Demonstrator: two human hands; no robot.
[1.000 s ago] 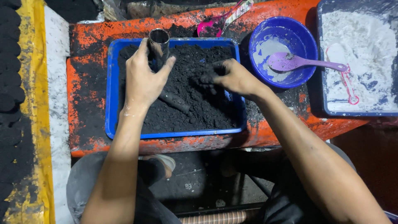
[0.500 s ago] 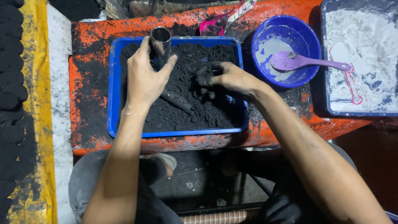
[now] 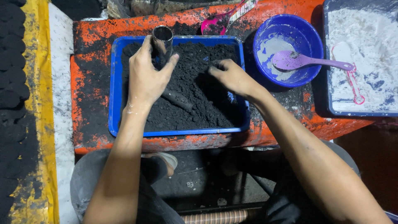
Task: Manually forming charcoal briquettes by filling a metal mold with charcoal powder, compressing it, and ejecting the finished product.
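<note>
A blue tray (image 3: 114, 103) full of black powder (image 3: 199, 103) sits on an orange bench (image 3: 87, 45). My left hand (image 3: 145, 79) grips an upright metal tube (image 3: 163, 41) standing in the powder at the tray's back edge. My right hand (image 3: 230, 76) rests palm down on the powder at the tray's right side, fingers curled into it. A dark rod (image 3: 178, 99) lies half buried in the powder between my hands.
A blue bowl (image 3: 265, 37) with a purple spoon (image 3: 306, 62) stands right of the tray. Farther right is a tray of white powder (image 3: 365, 49) with a white scoop (image 3: 346, 56). A pink scoop (image 3: 215, 25) lies behind. Black discs (image 3: 12, 83) line the left.
My right hand has shifted a little toward the back of the tray across the powder. The left hand keeps the tube upright in the same place.
</note>
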